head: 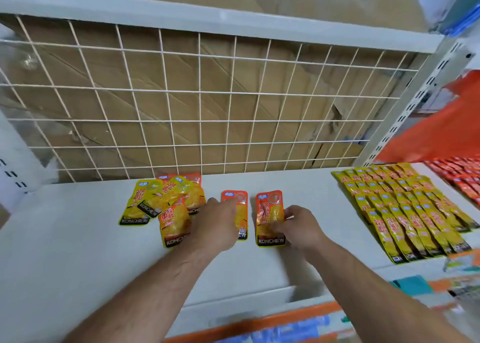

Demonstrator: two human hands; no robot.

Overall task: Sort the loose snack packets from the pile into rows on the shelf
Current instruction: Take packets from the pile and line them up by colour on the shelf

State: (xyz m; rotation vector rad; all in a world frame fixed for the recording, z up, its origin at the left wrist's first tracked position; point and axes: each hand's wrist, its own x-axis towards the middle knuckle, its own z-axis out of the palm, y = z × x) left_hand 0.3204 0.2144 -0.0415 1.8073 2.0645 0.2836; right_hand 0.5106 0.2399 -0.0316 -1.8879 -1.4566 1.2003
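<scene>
Your right hand (298, 226) pinches an orange packet (267, 213) reading KONCHEW; your left hand (215, 223) covers a second packet (240, 200), and I cannot tell its grip.

2 forearms reaching forward, left hand (217, 222) palm down, right hand (298, 224) pinching

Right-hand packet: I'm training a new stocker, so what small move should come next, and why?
Probably release the orange-topped packet the right hand pinches and reach to the pile. It already lies flat on the shelf beside a matching packet under the left hand, like a row's start, and the pile holds more orange-topped ones.
</scene>
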